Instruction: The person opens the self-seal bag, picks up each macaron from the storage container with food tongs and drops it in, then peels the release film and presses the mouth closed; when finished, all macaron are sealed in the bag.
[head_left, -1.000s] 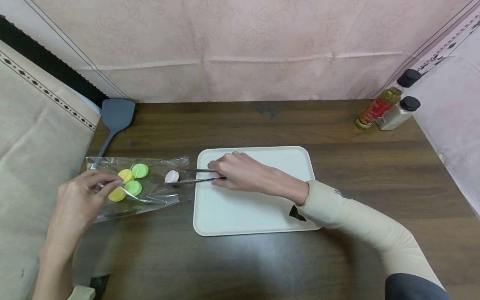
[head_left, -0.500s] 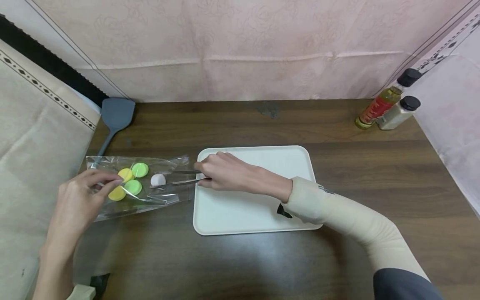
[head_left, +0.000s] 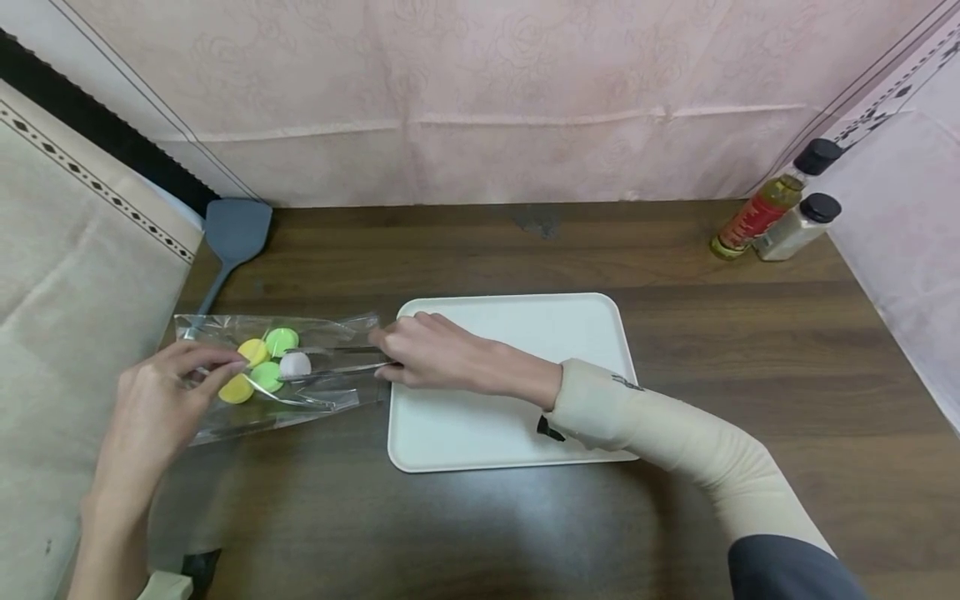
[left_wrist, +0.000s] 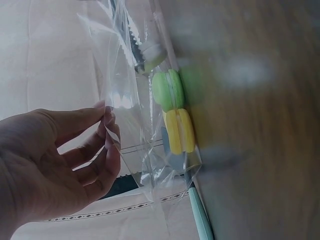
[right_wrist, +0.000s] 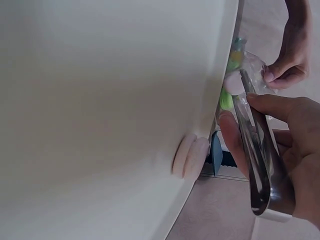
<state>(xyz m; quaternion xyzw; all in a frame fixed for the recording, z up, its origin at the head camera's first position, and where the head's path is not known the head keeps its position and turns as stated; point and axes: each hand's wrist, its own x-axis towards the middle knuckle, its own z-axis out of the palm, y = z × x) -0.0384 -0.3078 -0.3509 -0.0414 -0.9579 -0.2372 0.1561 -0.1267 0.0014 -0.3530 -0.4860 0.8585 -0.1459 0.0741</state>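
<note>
In the head view my left hand [head_left: 161, 392] pinches the upper film of a clear plastic bag [head_left: 217, 429], holding it up. Inside lie two yellow macarons [head_left: 236, 389] and two green macarons [head_left: 267, 377]. My right hand [head_left: 457, 354] grips metal tongs [right_wrist: 262, 170], which reach into the bag's mouth. Between the tong tips sits a pale pink macaron [head_left: 296, 365], right beside the green ones. Below the right hand is a white tray [head_left: 510, 433]. A second pale pink macaron [right_wrist: 191, 156] stands on it near the edge, hidden under the hand in the head view.
A grey-blue spatula [head_left: 238, 229] lies at the back left, its handle running behind the bag. An oil bottle [head_left: 757, 215] and a black-capped jar [head_left: 791, 233] stand at the back right. Patterned cloth [head_left: 525, 108] borders the wooden table [head_left: 787, 358].
My right hand has moved left with the tongs, carrying the pale pink macaron from the bag's mouth deeper in, up to the green macarons. My left hand has kept its pinch in place.
</note>
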